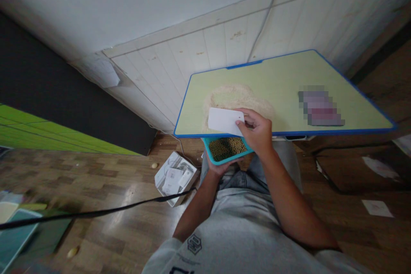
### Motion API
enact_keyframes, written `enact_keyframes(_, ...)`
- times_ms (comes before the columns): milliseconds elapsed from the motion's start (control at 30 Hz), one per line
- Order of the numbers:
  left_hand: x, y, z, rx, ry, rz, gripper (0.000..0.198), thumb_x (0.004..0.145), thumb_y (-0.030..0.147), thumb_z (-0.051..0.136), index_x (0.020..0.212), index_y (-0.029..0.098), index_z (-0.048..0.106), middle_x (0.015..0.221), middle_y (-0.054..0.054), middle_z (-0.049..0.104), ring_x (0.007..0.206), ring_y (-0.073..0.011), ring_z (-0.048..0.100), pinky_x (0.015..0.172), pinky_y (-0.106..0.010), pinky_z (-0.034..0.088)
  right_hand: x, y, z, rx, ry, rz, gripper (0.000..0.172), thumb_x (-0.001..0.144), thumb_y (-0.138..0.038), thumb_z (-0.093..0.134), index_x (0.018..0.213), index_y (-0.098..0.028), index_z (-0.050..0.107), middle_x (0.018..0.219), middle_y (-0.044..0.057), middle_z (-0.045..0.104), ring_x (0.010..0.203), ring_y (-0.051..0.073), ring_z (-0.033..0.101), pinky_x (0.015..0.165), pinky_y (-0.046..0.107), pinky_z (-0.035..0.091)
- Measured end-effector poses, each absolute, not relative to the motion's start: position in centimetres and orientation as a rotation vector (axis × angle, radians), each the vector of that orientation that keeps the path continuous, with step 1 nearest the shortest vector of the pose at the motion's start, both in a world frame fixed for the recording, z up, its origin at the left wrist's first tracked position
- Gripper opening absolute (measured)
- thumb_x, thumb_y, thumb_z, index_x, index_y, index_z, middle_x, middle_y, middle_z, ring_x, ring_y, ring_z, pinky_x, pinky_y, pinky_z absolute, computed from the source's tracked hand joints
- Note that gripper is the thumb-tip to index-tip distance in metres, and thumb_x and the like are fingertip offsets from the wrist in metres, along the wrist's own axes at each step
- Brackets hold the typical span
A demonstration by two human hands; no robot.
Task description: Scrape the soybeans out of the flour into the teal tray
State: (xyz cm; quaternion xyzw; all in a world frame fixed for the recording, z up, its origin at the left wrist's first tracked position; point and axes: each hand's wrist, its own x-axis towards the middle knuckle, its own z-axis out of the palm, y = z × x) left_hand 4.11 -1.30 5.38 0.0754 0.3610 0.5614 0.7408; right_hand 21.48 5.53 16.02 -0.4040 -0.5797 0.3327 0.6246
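The right hand pinches a white card over the table; at the card's six o'clock, the left hand grips a turquoise tray of beans.

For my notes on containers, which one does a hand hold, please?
The teal tray of grains: only it rests on the left hand; the white box is on the floor.

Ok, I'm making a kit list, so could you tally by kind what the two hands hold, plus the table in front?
White card, in the right hand: 1
Turquoise tray, in the left hand: 1
Blue-edged table: 1
Total: 3
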Motion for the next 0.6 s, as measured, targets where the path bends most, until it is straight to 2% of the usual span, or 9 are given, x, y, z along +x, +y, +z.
enact_keyframes(167,4.0,-1.3,5.2,0.175,0.809,1.205,0.09,0.102,0.088,0.085,0.17,0.03,0.088,0.176,-0.024,0.085,0.173,-0.0627,0.071,0.135,-0.095,0.06,22.4,6.0,16.0,-0.991,-1.281,0.688,0.039,0.097,-0.034,0.086,0.134,-0.025,0.096,0.113,0.01,0.102,0.099,0.033,0.099,0.089,0.047,0.085)
enact_keyframes(267,4.0,-1.3,5.6,0.154,0.781,1.214,0.093,0.098,0.087,0.09,0.172,0.031,0.087,0.179,-0.024,0.083,0.175,-0.0646,0.069,0.133,-0.098,0.061,23.0,6.4,15.9,-1.025,-1.241,0.586,0.039,0.096,-0.03,0.085,0.133,-0.025,0.096,0.115,0.01,0.101,0.105,0.035,0.101,0.091,0.047,0.085)
enact_keyframes(367,4.1,-1.3,5.9,0.101,0.778,1.22,0.089,0.102,0.086,0.085,0.172,0.03,0.086,0.177,-0.024,0.084,0.177,-0.0652,0.067,0.13,-0.102,0.061,23.2,6.7,15.7,-1.047,-1.227,0.509,0.038,0.097,-0.028,0.083,0.132,-0.026,0.096,0.117,0.009,0.101,0.11,0.035,0.101,0.095,0.047,0.086)
enact_keyframes(467,4.2,-1.3,5.8,0.105,0.788,1.205,0.086,0.104,0.085,0.081,0.171,0.031,0.087,0.178,-0.023,0.084,0.177,-0.0633,0.068,0.133,-0.098,0.061,23.1,7.1,15.8,-1.025,-1.218,0.477,0.037,0.098,-0.028,0.081,0.133,-0.026,0.095,0.118,0.009,0.1,0.109,0.035,0.1,0.094,0.047,0.085)
enact_keyframes(600,4.2,-1.3,5.3,0.119,0.8,1.205,0.089,0.098,0.084,0.088,0.17,0.032,0.088,0.176,-0.023,0.085,0.176,-0.0644,0.069,0.134,-0.097,0.062,22.9,8.2,16.4,-1.007,-1.189,0.44,0.041,0.1,-0.028,0.078,0.138,-0.027,0.094,0.117,0.008,0.1,0.107,0.034,0.099,0.091,0.046,0.085)
